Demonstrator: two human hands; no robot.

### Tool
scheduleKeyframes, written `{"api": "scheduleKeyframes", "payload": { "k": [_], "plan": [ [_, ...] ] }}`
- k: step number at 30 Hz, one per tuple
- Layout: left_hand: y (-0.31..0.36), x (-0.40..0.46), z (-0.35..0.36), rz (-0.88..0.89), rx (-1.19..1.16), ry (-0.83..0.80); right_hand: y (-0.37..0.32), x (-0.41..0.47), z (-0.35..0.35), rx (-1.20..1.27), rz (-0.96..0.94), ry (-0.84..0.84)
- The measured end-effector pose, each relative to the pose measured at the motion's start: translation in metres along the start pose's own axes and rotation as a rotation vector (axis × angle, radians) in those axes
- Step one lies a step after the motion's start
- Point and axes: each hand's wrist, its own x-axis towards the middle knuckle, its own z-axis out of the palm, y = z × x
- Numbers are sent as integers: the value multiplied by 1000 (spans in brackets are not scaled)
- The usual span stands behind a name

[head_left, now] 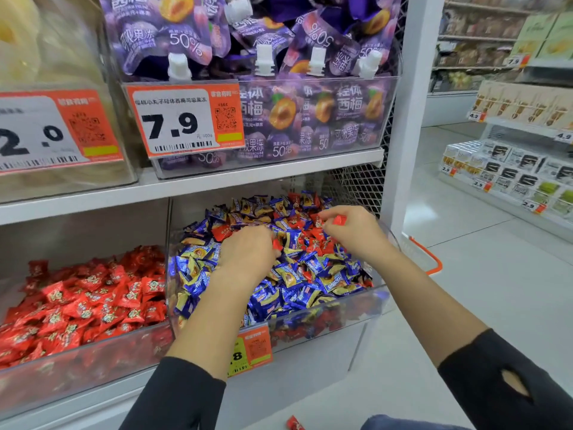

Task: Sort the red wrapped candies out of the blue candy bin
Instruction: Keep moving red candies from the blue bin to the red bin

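Right hand (350, 231): fingertips pinch one red candy (338, 220), lifted just above the pile.
Left hand (248, 252): palm down on the heap, fingers curled into the wrappers; I cannot tell what they grip.
Blue candy bin (356, 305): more red candies (313, 246) lie between the two hands, just below the right fingers.
Red bin (77, 346): beyond the left hand's outer side; likely drop point.
Advice: pinch by a wrapper corner, lift clear, avoid dragging blue candies (288, 293) along.
Stray: one red piece (294, 423) lies on the floor.

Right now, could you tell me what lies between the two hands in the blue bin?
Head view: mixed blue candies and red candies fill the gap.
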Motion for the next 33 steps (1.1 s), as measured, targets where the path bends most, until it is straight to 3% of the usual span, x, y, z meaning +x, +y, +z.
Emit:
{"api": "scheduleKeyframes", "payload": {
  "k": [3,7,12,21,26,29,33],
  "plan": [
    [-1,1,4,36,-16,4,-8,15,19,-140,-89,-180],
    [-13,2,7,26,-84,35,-6,28,41,-106,-164,-414],
    [-15,1,1,21,-118,16,-3,32,45,-241,-190,-396],
    [-17,-5,-10,10,-153,32,1,36,21,-11,-127,-205],
    [-21,-18,-22,35,-236,73,0,31,7,-70,-122,-171],
    [-32,-31,-37,26,-323,80,-22,20,-1,36,-146,-194],
    [-70,-62,-61,-11,-455,80,-76,-10,9,207,-266,-392]
  ]
}}
